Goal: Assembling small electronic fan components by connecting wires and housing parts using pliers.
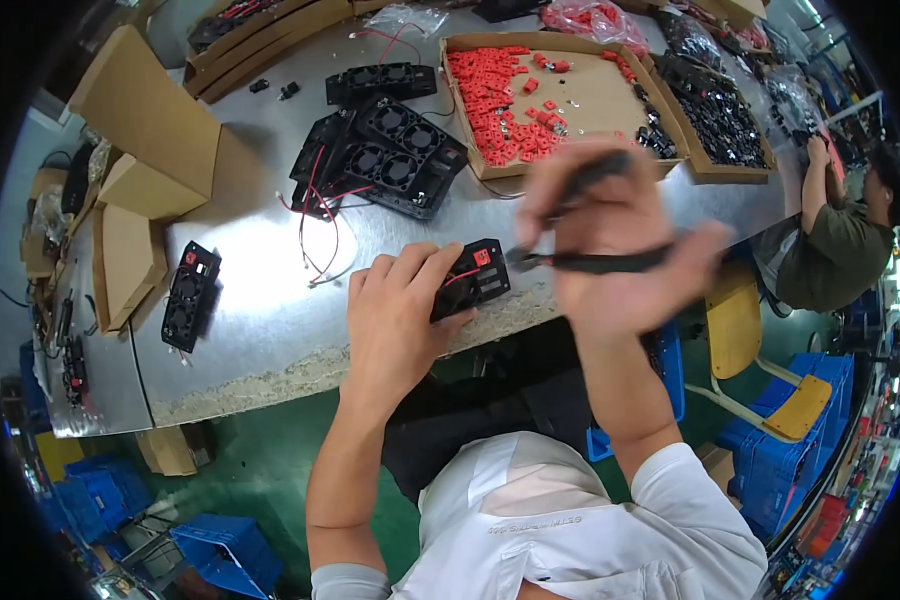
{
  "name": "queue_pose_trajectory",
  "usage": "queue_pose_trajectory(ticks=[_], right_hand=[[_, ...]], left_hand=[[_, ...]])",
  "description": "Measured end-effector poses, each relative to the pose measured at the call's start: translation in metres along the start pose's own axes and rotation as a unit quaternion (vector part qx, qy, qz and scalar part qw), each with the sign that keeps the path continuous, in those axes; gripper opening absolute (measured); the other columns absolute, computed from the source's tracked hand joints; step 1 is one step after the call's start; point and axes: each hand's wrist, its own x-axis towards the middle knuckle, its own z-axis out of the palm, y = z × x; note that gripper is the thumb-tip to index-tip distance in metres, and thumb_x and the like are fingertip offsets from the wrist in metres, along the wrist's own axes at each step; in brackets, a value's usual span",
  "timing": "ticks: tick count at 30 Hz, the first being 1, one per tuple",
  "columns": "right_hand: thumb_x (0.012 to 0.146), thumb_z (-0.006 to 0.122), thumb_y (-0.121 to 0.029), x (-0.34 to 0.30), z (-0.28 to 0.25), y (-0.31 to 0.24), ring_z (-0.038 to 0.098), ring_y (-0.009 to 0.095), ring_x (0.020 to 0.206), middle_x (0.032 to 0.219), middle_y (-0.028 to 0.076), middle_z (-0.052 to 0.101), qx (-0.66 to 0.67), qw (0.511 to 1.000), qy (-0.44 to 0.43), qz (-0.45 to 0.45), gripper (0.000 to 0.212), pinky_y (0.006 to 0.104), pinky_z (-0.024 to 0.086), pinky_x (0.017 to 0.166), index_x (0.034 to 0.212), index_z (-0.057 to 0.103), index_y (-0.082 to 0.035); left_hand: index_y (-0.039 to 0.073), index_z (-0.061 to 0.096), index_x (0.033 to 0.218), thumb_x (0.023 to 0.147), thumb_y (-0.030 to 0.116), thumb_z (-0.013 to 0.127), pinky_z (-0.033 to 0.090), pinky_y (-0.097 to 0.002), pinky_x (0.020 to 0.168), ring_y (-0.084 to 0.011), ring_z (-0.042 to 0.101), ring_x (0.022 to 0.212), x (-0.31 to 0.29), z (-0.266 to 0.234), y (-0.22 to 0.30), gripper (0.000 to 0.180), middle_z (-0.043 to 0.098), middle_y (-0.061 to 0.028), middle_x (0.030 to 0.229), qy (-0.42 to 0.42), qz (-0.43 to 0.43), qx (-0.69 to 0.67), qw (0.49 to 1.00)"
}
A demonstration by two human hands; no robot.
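My left hand (395, 310) grips a black fan panel (492, 272) at the table's front edge. A red connector piece (481, 258) sits on that panel, with a red wire beside it. My right hand (620, 240), smeared by motion, holds black-handled pliers (610, 262); their tip points at the panel's right end, and whether they touch is unclear. Another fan panel (188, 297) with a red piece lies by itself to the left. Beyond my hands is a pile of black fan panels (400, 150) with loose red and black wires.
A shallow cardboard tray (595, 100) holds red connector pieces and a few black ones. To its right stands a box of small black parts (720, 120). An open carton (160, 150) is at left. A person (850, 230) sits at the far right, beyond a yellow chair (735, 320).
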Motion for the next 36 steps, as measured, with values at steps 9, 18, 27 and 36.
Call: queue_pose_trajectory(ticks=[9, 18, 27, 36], right_hand=[[0.079, 0.069, -0.026, -0.028, -0.074, 0.007, 0.058, 0.03, 0.095, 0.106, 0.016, 0.06, -0.535, 0.817, -0.202, -0.074, 0.055, 0.0391, 0.046, 0.087, 0.124, 0.054, 0.001], [0.068, 0.08, -0.036, -0.035, -0.105, -0.001, 0.044, 0.038, 0.128, 0.139, 0.017, 0.046, -0.656, 0.678, -0.331, -0.022, 0.065, 0.0505, 0.033, 0.107, 0.123, 0.057, -0.008], [0.072, 0.081, -0.028, -0.084, -0.068, -0.016, 0.038, 0.039, 0.136, 0.144, 0.015, 0.046, -0.65, 0.753, -0.097, -0.038, 0.051, 0.0554, 0.027, 0.113, 0.118, 0.063, -0.013], [0.071, 0.079, -0.009, -0.05, -0.119, -0.04, 0.062, 0.027, 0.101, 0.102, 0.006, 0.065, -0.663, 0.712, -0.163, -0.165, 0.025, 0.0427, 0.049, 0.088, 0.093, 0.067, -0.007]], left_hand=[[0.012, 0.063, 0.12, 0.061, 0.017, 0.085, 0.044, -0.0413, 0.085, -0.0292, 0.06, 0.102, -0.004, -0.002, -0.005, 0.063, 0.064, -0.0074, 0.112, -0.009, -0.016, -0.016, 1.0], [0.009, 0.066, 0.114, 0.059, 0.013, 0.085, 0.048, -0.0405, 0.084, -0.0315, 0.063, 0.092, -0.001, -0.072, -0.051, 0.058, 0.068, -0.0106, 0.1, -0.002, 0.028, 0.018, 0.999], [0.012, 0.057, 0.133, 0.071, 0.008, 0.076, 0.04, -0.0434, 0.103, -0.036, 0.049, 0.122, -0.026, -0.133, -0.168, 0.065, 0.057, -0.0145, 0.129, 0.027, -0.171, 0.241, 0.955], [0.01, 0.053, 0.137, 0.078, -0.001, 0.07, 0.037, -0.042, 0.108, -0.0337, 0.048, 0.128, -0.027, -0.125, -0.128, 0.063, 0.052, -0.0136, 0.139, 0.144, -0.137, 0.189, 0.962]])
